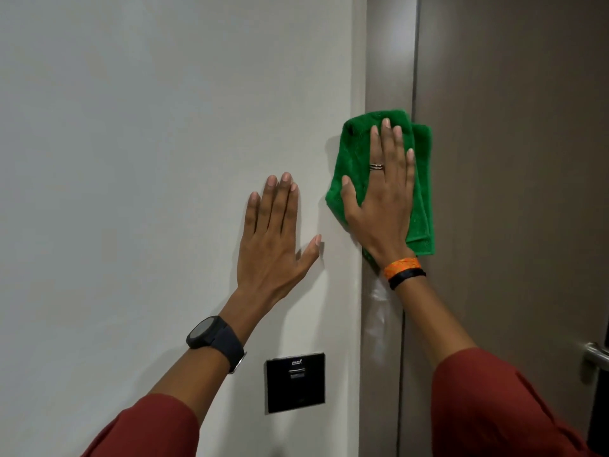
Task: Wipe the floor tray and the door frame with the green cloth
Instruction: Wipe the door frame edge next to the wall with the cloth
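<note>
While our right hand [382, 199] lies flat with fingers spread on the green cloth [354, 153], we press that folded cloth against the door frame [389, 61], its right edge lapping onto the door [510, 159]. Our left hand [273, 239] rests open on the wall [148, 127], just left of the cloth, holding nothing.

A bright green cloth [356, 153] is seen against a grey-brown door frame [389, 61] and a brown door [510, 159]. The wall [131, 127] is pale grey-white, with a black square panel [295, 383]. Dark red sleeves [487, 407], a black watch [214, 338], and orange patterned and black wristbands [403, 270] are worn.
</note>
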